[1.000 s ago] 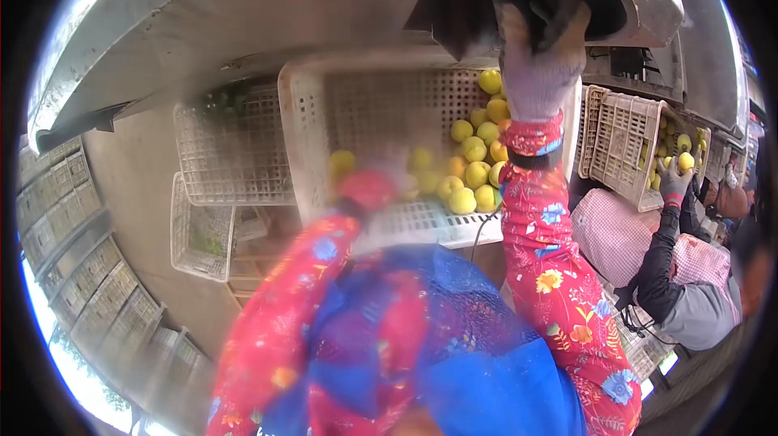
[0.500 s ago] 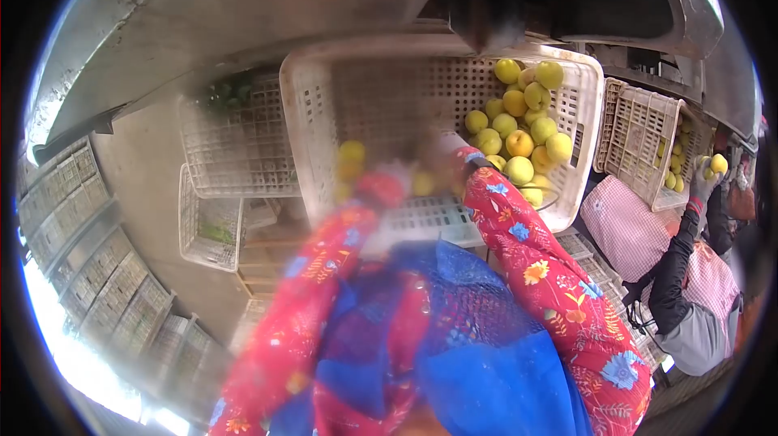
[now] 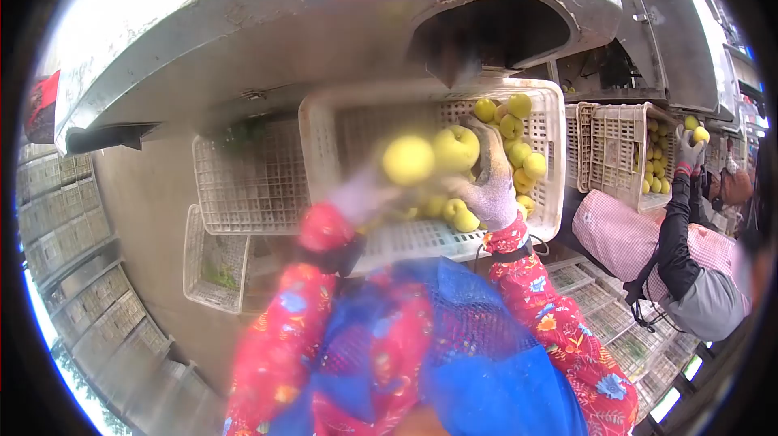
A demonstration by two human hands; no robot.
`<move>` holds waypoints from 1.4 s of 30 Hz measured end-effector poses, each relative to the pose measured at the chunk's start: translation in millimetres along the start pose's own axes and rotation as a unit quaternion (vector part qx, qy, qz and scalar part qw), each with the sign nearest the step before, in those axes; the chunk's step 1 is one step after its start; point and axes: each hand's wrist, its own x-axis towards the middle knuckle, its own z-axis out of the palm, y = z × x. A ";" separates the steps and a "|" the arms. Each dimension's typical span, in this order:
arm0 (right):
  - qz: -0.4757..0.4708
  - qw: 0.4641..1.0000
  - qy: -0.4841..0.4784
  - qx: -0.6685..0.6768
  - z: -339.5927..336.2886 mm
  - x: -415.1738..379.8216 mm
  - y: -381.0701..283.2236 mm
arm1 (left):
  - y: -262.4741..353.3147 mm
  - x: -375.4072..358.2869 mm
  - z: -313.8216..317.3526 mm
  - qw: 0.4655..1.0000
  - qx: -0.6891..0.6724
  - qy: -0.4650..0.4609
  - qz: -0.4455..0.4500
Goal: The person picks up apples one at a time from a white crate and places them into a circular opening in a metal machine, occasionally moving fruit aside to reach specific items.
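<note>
My right hand [image 3: 492, 189], in a pale glove, is closed round a yellow peach [image 3: 455, 148] above the white plastic crate [image 3: 551, 160]. My left hand [image 3: 356, 195], also gloved and smeared by motion, has a second peach [image 3: 408, 160] at its fingers; its exact grip is blurred. Both peaches are raised towards me, side by side. More peaches [image 3: 521, 154] are heaped in the crate's right part, and a few [image 3: 460, 217] lie along its near side, partly behind my hands.
A metal machine [image 3: 324, 47] with a dark opening [image 3: 502, 27] stands beyond the crate. Other crates [image 3: 247, 185] are on the left, with stacks [image 3: 69, 193] farther off. At right, a co-worker's gloved hand [image 3: 689, 151] holds fruit beside another crate [image 3: 616, 144].
Both my hands have risen from low in the crate with peaches. Fewer peaches show in the right-hand heap. The view has tilted up, showing more of the machine.
</note>
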 end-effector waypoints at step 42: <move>-0.008 0.940 0.198 -0.277 -1.7 131.1 -10.9 | 57.1 19.2 9.4 0.963 0.112 0.001 0.247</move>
